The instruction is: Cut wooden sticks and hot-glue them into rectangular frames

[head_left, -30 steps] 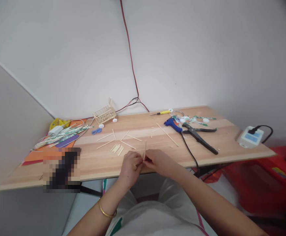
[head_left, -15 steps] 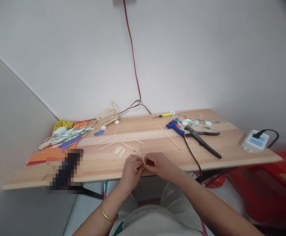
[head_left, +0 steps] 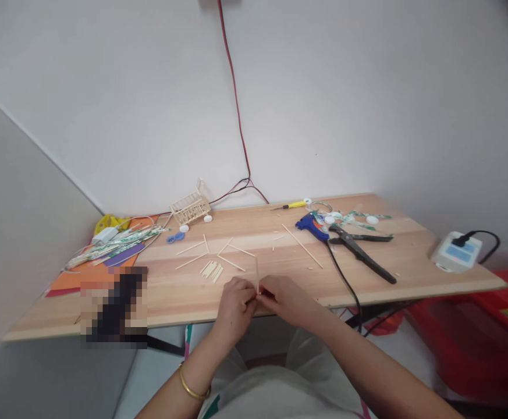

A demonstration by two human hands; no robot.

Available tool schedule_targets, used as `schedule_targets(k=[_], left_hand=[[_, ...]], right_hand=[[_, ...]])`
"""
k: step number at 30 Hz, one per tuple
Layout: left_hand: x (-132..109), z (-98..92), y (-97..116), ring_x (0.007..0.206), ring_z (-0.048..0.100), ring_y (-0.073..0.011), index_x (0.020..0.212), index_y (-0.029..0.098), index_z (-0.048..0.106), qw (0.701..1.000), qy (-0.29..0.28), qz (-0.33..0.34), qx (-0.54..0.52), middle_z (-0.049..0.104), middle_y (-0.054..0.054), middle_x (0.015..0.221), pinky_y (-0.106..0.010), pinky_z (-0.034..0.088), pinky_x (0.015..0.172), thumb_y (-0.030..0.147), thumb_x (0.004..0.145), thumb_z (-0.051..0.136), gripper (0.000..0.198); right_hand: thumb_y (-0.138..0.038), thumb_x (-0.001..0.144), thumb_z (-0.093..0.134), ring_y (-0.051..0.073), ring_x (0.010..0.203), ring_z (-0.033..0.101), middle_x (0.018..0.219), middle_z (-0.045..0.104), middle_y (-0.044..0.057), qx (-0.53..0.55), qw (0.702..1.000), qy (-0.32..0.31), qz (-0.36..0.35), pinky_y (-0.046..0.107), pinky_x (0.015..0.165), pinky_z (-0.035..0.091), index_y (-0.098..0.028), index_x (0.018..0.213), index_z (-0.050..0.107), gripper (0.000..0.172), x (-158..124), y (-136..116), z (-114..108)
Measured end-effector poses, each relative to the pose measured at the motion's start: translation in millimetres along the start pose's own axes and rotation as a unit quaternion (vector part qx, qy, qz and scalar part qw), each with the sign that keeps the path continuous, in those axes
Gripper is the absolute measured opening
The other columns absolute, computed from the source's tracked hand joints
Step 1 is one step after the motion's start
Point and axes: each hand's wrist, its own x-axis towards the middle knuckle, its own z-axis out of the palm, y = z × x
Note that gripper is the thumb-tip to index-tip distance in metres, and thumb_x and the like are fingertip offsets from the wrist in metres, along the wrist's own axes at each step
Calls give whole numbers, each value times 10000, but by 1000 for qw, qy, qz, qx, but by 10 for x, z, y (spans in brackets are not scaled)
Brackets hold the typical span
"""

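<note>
a pale wall backs the wooden table (head_left: 254,233), and from my remote seat i see both hands working at its near edge. i have the left hand (head_left: 237,299) and the right hand (head_left: 286,297) nearly meeting, fingers closed to a tight pinch around the lower end of one thin stick (head_left: 257,270), which stands roughly upright between them. i cannot tell exactly which fingertips press on it. from the hands, i find short sticks (head_left: 211,269) at ten o'clock, a small wheeled cart (head_left: 190,208) at eleven, a blue glue gun (head_left: 311,227) at one and dark pliers (head_left: 361,251) at two.
</note>
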Motion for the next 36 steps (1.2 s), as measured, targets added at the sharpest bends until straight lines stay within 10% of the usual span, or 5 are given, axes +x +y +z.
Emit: schedule_targets(k=[8, 18, 30, 36], left_hand=[[12, -21, 50, 798, 524, -186, 664, 176, 665, 1000, 3, -27, -13, 632, -54, 749, -323, 394, 746, 123, 748, 559, 145], [6, -144, 382, 791, 601, -177, 829, 187, 703, 938, -22, -182, -296, 690, -30, 795, -267, 453, 752, 296, 791, 527, 211], [-8, -79, 522, 642, 484, -129, 632, 164, 608, 943, -33, -180, -279, 554, 1, 617, -213, 379, 616, 363, 803, 486, 289], [8, -69, 495, 637, 516, -128, 614, 151, 615, 893, -44, -243, -377, 580, -8, 615, -225, 407, 626, 368, 770, 552, 275]], right_hand=[[-187, 824, 520, 131, 669, 505, 718, 596, 20, 14, 1000, 11, -6, 222, 603, 326, -152, 746, 574, 102, -10, 8, 11], [-249, 830, 534, 132, 672, 534, 717, 620, 5, 75, 996, 53, 12, 219, 591, 344, -178, 761, 597, 117, -132, -137, -256], [-260, 817, 525, 117, 627, 548, 672, 625, -8, 155, 985, 47, 53, 207, 557, 378, -168, 738, 594, 139, -246, -141, -278], [-336, 716, 630, 204, 962, 564, 1130, 582, 87, 7, 985, 122, 125, 305, 806, 445, -202, 1186, 507, 504, -386, 523, -856]])
